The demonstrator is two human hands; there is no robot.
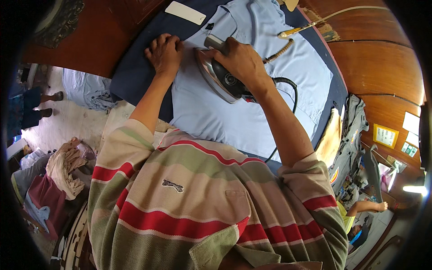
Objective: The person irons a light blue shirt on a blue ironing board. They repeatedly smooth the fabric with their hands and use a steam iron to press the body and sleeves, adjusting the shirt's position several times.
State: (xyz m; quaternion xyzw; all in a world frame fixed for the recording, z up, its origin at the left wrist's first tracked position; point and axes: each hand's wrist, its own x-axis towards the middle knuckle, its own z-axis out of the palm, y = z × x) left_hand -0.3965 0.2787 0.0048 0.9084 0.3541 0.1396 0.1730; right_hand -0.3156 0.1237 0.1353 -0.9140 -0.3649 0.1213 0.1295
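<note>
A light blue shirt (pixel 202 110) lies spread over a navy-covered ironing table (pixel 135 74). My right hand (pixel 243 63) is wrapped round the handle of a clothes iron (pixel 220 78) with a black body and a shiny metal soleplate. The iron rests on the left part of the shirt, below the collar. A black cord (pixel 294 92) runs from it past my right forearm. My left hand (pixel 164 54) lies palm down at the shirt's left edge, its fingers slightly bent and apart, holding nothing.
A white card (pixel 185 12) lies on the far edge of the table. A hose with a wrapped section (pixel 279 50) hangs over the shirt. Crumpled clothes (pixel 65 166) are heaped at the lower left, blue garments (pixel 87 85) beyond them. Another person's arm (pixel 366 206) shows at right.
</note>
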